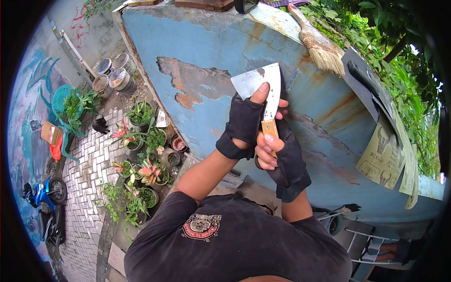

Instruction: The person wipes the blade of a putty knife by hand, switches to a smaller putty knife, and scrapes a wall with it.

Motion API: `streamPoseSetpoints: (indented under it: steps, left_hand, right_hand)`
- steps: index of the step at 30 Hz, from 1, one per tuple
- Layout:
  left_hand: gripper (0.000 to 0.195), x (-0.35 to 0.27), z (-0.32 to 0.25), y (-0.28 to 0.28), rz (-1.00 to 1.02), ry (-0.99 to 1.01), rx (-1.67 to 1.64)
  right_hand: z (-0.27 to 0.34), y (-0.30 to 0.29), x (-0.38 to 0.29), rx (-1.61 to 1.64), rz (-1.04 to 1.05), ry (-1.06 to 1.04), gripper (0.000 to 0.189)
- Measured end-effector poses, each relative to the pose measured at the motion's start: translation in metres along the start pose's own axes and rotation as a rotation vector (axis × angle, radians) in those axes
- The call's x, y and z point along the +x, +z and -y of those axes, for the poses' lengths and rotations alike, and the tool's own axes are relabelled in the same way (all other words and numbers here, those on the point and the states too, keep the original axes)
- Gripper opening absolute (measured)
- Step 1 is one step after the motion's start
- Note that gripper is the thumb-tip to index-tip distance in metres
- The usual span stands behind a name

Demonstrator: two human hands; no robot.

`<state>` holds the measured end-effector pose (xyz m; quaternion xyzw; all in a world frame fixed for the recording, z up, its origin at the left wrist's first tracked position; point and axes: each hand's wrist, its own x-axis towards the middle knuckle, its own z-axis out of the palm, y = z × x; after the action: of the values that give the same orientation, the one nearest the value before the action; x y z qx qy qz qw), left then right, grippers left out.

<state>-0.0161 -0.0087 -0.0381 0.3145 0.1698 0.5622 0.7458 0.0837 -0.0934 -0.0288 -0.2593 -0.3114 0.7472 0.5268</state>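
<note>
My right hand (282, 151), in a black fingerless glove, is closed around the wooden handle of a putty knife (273, 88). The broad metal blade points up and has dark specks on it. My left hand (246, 118), gloved the same way, pinches the blade, with the thumb flat on its face. Behind both hands stands a blue painted wall (197, 38) with peeled patches and rust-coloured streaks. A worn paintbrush (319, 47) with pale bristles lies on the wall's top edge. Right of it, sandpaper sheets (382, 151) and a black-handled tool (363, 77) hang or rest over the edge.
Potted plants (148, 169) and used buckets (121, 79) stand at the left, near a black cat (100, 125) on the paving. A blue motorcycle (45, 194) is farther left. At the lower right, a person's legs (387, 247) show by a metal ladder (352, 241).
</note>
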Motion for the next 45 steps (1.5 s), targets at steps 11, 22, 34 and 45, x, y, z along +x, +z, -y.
streamPoseSetpoints:
  steps: [11,22,34,45]
  left_hand:
    - [0.042,0.000,-0.007,-0.003,-0.027,-0.039,0.057]
    - [0.040,-0.005,-0.001,0.009,-0.074,-0.002,0.039]
    - [0.040,0.005,-0.017,0.004,-0.110,0.011,0.035]
    - [0.042,-0.007,-0.017,-0.027,-0.075,0.008,0.051]
  right_hand:
    - [-0.008,-0.003,0.007,0.267,0.096,0.015,0.021]
    - [0.001,-0.008,-0.001,0.208,0.051,0.035,0.013]
    - [0.004,0.003,0.019,0.218,0.071,0.047,0.014]
    - [-0.027,0.006,0.019,0.182,0.073,0.010,0.012]
